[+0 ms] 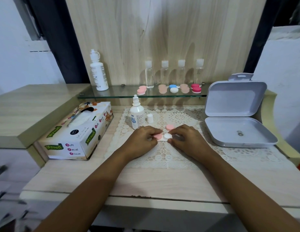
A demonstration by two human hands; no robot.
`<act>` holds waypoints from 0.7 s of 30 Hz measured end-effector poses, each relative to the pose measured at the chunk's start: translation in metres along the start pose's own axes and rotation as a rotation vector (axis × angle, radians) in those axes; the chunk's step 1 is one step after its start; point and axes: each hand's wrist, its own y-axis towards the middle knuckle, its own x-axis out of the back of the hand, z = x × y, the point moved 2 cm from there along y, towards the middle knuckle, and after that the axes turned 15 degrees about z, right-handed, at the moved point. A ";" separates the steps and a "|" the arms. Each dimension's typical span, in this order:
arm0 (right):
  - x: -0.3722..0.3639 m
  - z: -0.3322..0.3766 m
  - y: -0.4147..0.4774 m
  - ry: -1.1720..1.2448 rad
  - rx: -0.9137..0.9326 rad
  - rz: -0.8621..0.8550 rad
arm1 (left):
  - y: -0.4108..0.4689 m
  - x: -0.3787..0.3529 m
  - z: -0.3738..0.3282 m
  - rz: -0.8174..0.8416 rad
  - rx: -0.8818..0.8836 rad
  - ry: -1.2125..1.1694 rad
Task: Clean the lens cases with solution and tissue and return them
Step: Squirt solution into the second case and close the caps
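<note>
A lens case (163, 136) with a pink cap on its left well and a white one on its right lies on the lace mat (162, 154). My left hand (142, 139) pinches its pink end. My right hand (186, 138) pinches the white end, and a white piece shows under its fingers. A loose pink cap (170, 127) lies just behind. The small solution bottle (137, 114) stands uncapped left of my hands, its white cap (150, 118) beside it. The tissue box (79, 131) sits to the left.
A glass shelf (122, 94) at the back carries several lens cases (169, 88), several clear bottles (149, 74) and a large white bottle (98, 71). An open grey box (236, 118) with a small metal item inside stands at the right.
</note>
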 end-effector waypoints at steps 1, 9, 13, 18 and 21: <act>0.000 0.000 0.000 -0.002 0.001 0.001 | -0.001 0.000 0.000 0.003 -0.001 -0.032; 0.000 0.001 0.000 -0.003 -0.006 0.005 | 0.002 -0.003 0.005 -0.078 0.043 -0.068; 0.001 0.001 0.000 -0.004 -0.010 0.009 | 0.001 -0.003 0.005 -0.028 0.015 -0.107; 0.001 0.002 -0.001 -0.004 -0.009 0.008 | 0.003 -0.005 0.006 -0.060 0.052 -0.128; 0.001 0.002 -0.001 -0.012 -0.015 0.012 | 0.002 -0.005 0.007 -0.031 0.022 -0.163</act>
